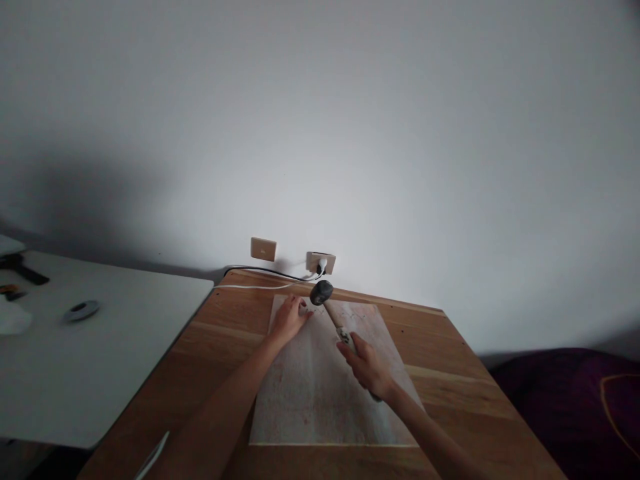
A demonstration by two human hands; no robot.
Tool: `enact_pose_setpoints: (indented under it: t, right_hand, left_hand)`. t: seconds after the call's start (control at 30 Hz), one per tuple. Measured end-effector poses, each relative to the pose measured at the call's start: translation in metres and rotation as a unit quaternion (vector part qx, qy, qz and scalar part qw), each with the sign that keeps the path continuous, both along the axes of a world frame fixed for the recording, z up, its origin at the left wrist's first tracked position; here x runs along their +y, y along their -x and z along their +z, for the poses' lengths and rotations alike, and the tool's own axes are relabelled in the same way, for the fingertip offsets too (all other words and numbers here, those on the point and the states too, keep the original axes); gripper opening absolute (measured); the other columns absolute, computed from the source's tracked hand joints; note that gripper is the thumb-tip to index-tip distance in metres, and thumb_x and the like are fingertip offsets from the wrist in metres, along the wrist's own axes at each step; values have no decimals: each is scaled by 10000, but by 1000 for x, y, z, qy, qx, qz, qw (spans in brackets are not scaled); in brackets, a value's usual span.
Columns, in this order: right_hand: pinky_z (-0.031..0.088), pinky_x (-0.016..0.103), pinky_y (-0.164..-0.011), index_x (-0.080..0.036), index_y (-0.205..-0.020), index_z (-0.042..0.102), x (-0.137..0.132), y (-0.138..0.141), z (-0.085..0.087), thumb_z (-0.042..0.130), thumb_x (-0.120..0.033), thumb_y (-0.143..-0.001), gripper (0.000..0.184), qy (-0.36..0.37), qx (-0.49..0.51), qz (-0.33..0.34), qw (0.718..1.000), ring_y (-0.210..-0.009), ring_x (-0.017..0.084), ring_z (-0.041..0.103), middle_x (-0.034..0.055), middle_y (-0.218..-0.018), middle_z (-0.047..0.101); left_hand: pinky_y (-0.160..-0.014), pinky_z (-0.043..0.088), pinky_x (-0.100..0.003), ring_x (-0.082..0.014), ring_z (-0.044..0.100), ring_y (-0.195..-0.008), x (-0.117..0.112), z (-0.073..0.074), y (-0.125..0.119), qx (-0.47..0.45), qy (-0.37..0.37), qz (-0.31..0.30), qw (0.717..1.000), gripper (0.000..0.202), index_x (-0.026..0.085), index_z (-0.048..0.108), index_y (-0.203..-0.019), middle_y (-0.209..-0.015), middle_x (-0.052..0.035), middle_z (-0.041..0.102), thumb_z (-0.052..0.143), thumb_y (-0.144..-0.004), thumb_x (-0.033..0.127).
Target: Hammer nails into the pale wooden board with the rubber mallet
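A flat pale board (320, 393) with a worn, streaky surface lies on the wooden table (440, 373). My right hand (367, 363) is wrapped around the handle of a mallet (321, 293), whose black head is tilted up over the far part of the board. Close to the left of that head, my left hand (293, 317) rests at the board's far left part, thumb and fingers drawn together. Whatever is between them is too small to make out. Small dark marks or bits (356, 315) show along the board's far edge.
Behind the table rises a white wall with a socket (327, 262), plugged-in cables (270, 287) and a tan cover plate (263, 249). A white table (125, 340) at left bears a grey oval object (81, 311) and a black-handled tool (30, 272). Dark purple fabric (560, 393) lies at right.
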State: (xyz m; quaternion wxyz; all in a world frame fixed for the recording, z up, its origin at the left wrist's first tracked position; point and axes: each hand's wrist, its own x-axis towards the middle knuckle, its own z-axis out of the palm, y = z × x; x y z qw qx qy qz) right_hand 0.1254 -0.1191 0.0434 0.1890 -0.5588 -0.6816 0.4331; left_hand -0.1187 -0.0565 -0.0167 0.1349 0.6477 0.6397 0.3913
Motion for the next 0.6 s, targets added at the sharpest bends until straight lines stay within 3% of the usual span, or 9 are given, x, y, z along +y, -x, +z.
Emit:
enact_pose_setpoints:
  t: [0.13, 0.4, 0.6]
  right_hand:
    - [281, 180, -321, -271, -860, 372, -2, -11, 6, 454, -642, -893, 382, 8, 11, -5, 1000, -367, 76, 367, -127, -552, 385]
    - [278, 179, -352, -260, -848, 395, -1, 2, 13, 494, -589, -911, 350, -7, 17, 22, 1000, -388, 65, 367, -115, -576, 406]
    - [267, 191, -394, -254, -836, 418, 1, 10, 13, 505, -503, -942, 285, -32, 16, 29, 999, -413, 75, 383, -101, -568, 415]
  left_hand:
    - [-767, 454, -281, -175, 618, -820, 2, 4, -1, -5, 9, -6, 1000, 99, 199, 648, -799, -830, -4, 659, 720, -865, 185]
    - [-720, 434, -263, -167, 627, -789, -4, 9, -2, 15, 10, 24, 1000, 67, 200, 688, -815, -823, -1, 675, 730, -866, 187]
    - [-732, 459, -273, -176, 649, -789, -3, 6, -3, 3, 17, 9, 1000, 58, 203, 706, -823, -827, -11, 692, 701, -876, 179]
